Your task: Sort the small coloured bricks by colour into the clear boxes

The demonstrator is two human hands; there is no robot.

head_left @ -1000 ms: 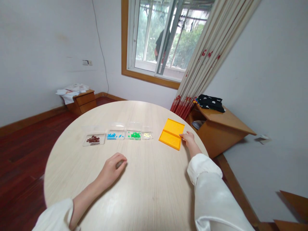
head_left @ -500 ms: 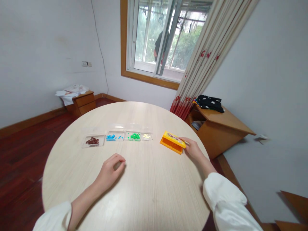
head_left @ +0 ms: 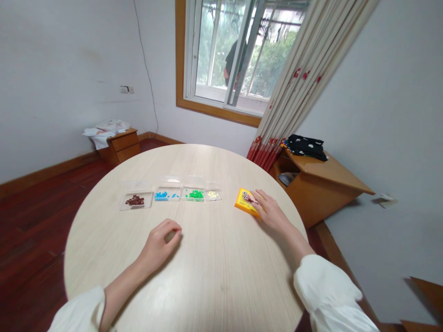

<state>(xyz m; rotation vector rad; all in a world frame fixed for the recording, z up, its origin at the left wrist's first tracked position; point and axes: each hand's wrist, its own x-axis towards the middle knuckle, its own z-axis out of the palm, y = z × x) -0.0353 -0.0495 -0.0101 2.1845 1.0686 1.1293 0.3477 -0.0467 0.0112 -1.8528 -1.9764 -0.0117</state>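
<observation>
A yellow box point(head_left: 245, 205) lies closed at the right of the round table point(head_left: 207, 267). My right hand point(head_left: 273, 213) rests on its lid with the fingers spread. My left hand point(head_left: 162, 240) lies on the tabletop left of centre, its fingers curled, thumb near the fingertips, with nothing visible in it. Beyond it stand clear plastic boxes in a row. They hold brown pieces point(head_left: 134, 201), blue pieces point(head_left: 162, 196), green pieces point(head_left: 196, 194) and pale yellow pieces point(head_left: 212, 194).
A wooden cabinet point(head_left: 321, 184) with dark folded cloth point(head_left: 306, 146) stands right of the table. Back left is a small drawer unit point(head_left: 125, 145) with papers on it. A curtain point(head_left: 297, 78) hangs by the window, and a person point(head_left: 232, 60) is outside.
The yellow box's lid has come down from half raised to shut. My right hand has moved from the box's right edge onto its top, fingers now spread. My left hand stays in place.
</observation>
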